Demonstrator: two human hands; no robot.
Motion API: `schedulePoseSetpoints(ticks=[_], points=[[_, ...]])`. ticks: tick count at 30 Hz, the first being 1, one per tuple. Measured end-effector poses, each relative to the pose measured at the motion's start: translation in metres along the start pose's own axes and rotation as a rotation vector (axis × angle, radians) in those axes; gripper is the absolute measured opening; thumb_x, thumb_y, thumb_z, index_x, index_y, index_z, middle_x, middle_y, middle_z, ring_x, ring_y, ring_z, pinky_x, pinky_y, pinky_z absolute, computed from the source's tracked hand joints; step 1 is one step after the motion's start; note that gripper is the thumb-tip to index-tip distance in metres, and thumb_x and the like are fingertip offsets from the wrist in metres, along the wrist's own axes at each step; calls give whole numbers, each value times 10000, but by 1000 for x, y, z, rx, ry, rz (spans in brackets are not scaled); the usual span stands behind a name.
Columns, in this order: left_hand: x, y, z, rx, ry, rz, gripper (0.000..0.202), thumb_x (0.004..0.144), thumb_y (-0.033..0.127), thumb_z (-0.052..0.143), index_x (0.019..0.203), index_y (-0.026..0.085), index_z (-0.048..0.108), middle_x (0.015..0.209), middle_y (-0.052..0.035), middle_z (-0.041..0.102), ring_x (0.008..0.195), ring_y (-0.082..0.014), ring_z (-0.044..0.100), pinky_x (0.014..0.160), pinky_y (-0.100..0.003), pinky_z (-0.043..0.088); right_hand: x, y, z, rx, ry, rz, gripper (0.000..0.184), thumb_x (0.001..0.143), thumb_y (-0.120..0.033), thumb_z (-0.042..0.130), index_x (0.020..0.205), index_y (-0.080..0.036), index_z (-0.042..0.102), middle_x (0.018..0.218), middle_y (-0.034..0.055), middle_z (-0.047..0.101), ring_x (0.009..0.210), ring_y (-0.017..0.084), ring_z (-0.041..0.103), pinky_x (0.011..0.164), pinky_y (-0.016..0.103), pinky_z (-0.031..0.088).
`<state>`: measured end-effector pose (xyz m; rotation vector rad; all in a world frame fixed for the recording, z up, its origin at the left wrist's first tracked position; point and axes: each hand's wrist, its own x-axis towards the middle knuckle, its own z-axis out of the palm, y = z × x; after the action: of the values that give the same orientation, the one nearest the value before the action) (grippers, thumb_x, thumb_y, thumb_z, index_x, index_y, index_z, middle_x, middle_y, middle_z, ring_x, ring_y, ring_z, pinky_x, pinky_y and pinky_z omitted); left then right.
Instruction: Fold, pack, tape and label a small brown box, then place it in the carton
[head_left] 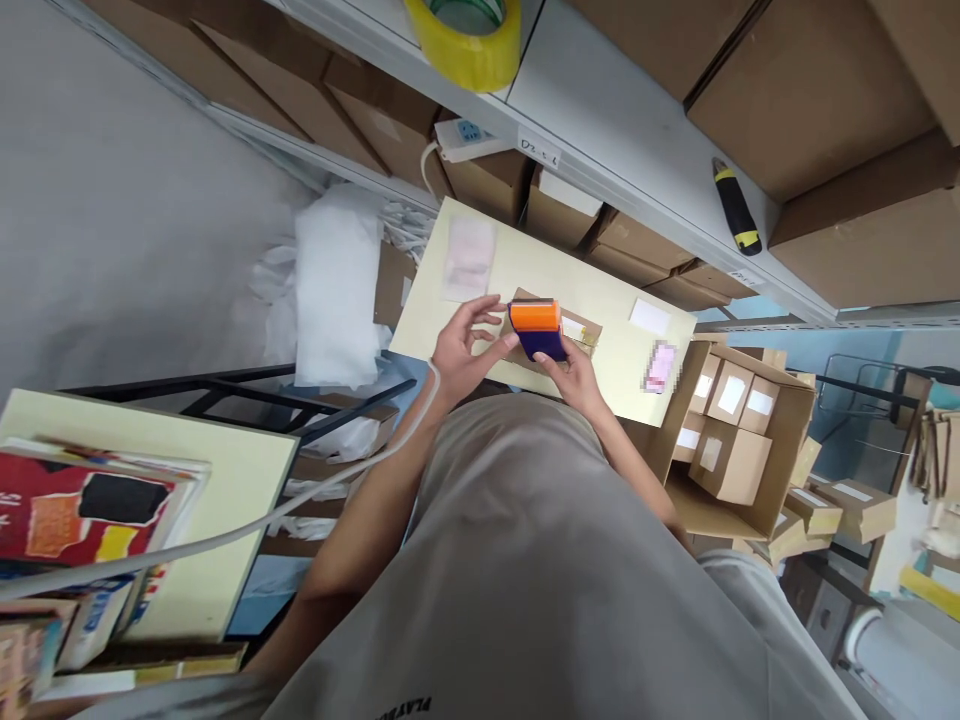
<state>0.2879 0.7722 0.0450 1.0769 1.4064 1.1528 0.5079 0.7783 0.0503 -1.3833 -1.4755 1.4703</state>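
Right now, my right hand (576,378) grips an orange and dark blue thing (536,325) by its lower right side, with my fingers closed on it. My left hand (466,350) is open, fingers spread, just beside its left side. I can't tell if my left thumb touches it. The orange and dark blue thing is in front of my tummy, above a cream table (570,268). Behind it I see some brown cardboard (589,334) on the table. A pale cord (330,487) runs along my left arm to my wrist. Up on the grey shelf (585,90) sit a yellow roll of tape (480,62) and a black and yellow tool (735,205). To my right, a big open box (793,440) holds smaller boxes (731,465).
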Motion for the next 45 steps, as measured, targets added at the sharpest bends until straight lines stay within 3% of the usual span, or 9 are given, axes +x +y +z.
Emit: schedulePoseSetpoints(ticks=[3, 6, 10, 16, 21, 32, 35, 39, 45], points=[[12, 18, -6, 112, -30, 155, 591, 937, 636, 875, 1398, 276, 795, 1356, -100, 762, 1293, -328, 730, 1004, -443, 664, -10, 0, -9, -114, -34, 6, 619, 1008, -820, 727, 1227, -248, 819, 1159, 92, 855, 1121, 309, 770, 1107, 479, 640], [18, 39, -8, 287, -82, 320, 380, 1011, 586, 837, 1233, 278, 845, 1227, -92, 796, 1239, -306, 709, 1044, -468, 642, -17, -2, -19, -237, -49, -23, 594, 1050, -793, 696, 1231, -240, 815, 1148, 108, 850, 1089, 313, 769, 1071, 482, 647], [12, 60, -9, 417, -110, 481, 275, 1079, 554, 776, 1216, 328, 852, 1167, -66, 819, 1149, -286, 715, 1086, -508, 602, -26, -10, -33, -422, -21, -118, 510, 1115, -719, 652, 1278, -257, 794, 1200, 127, 833, 1166, 328, 754, 1092, 492, 628], [-6, 84, -19, 493, -136, 564, 301, 1123, 582, 702, 1260, 358, 850, 1177, -59, 841, 1114, -286, 744, 1037, -495, 611, -40, -28, -43, -603, 11, -303, 308, 1161, -526, 652, 1279, -263, 759, 1208, 141, 806, 1194, 348, 735, 1135, 582, 613], [-12, 89, -29, 509, -200, 606, 331, 1151, 552, 652, 1364, 368, 827, 1240, -63, 847, 1153, -298, 748, 1083, -518, 608, -49, -36, -44, -718, 17, -417, 266, 1172, -395, 619, 1384, -252, 694, 1260, 160, 793, 1206, 360, 732, 1150, 625, 601], [0, 76, -42, 417, -341, 455, 427, 1118, 641, 660, 1314, 324, 868, 1226, -82, 842, 1181, -299, 736, 1099, -494, 606, -46, -30, -41, -769, -56, -404, 261, 1164, -449, 585, 1208, -237, 732, 1147, 155, 822, 1103, 347, 750, 1102, 603, 618], [9, 61, -37, 345, -317, 306, 396, 1087, 617, 693, 1158, 283, 893, 1102, -87, 838, 1078, -278, 736, 985, -431, 625, -44, -26, -39, -721, -55, -241, 356, 1104, -586, 653, 1082, -246, 757, 1053, 128, 819, 1063, 343, 737, 1077, 563, 620], [23, 20, -17, 204, -287, -8, 416, 942, 637, 837, 983, 223, 857, 894, -68, 799, 845, -225, 703, 780, -343, 601, -40, -19, -34, -595, -101, 102, 590, 1020, -800, 674, 890, -227, 731, 829, 55, 736, 837, 268, 665, 810, 398, 589], [31, -26, -4, 25, -266, -217, 557, 761, 719, 959, 866, 194, 805, 814, -68, 795, 790, -221, 718, 758, -340, 626, -31, -29, -51, -521, -294, 331, 710, 976, -893, 664, 884, -197, 770, 741, 25, 718, 711, 206, 632, 684, 313, 495]])
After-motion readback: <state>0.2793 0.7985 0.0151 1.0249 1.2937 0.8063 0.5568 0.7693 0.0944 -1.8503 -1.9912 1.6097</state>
